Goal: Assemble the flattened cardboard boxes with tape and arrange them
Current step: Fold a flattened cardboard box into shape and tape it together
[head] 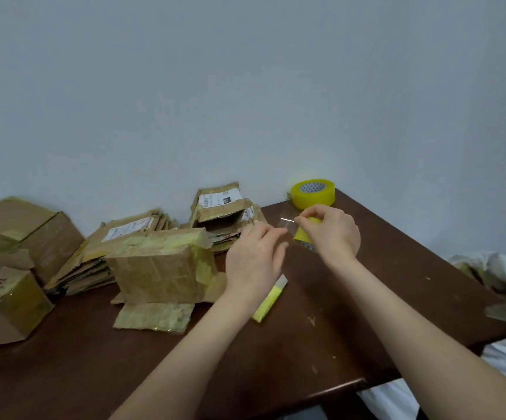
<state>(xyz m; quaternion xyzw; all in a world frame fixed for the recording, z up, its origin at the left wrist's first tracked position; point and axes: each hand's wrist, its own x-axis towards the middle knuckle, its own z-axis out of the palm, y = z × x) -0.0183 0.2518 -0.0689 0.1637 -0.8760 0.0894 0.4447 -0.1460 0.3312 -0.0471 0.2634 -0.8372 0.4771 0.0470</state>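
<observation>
My right hand (330, 231) grips a small yellow tape roll (304, 234) above the brown table (366, 298). A clear strip of tape (286, 222) stretches from that roll to my left hand (254, 256), whose blurred fingertips pinch its free end. A partly assembled cardboard box (160, 268), wrapped in yellowish tape, stands left of my left hand with one flap lying flat toward me. A stack of flattened boxes (124, 234) lies behind it.
A larger yellow tape roll (313, 194) sits at the table's far corner. A yellow box cutter (268, 301) lies under my left wrist. Assembled boxes (12, 298) crowd the left side, with another open box (221, 213) by the wall. White bedding (503, 344) lies off the right edge.
</observation>
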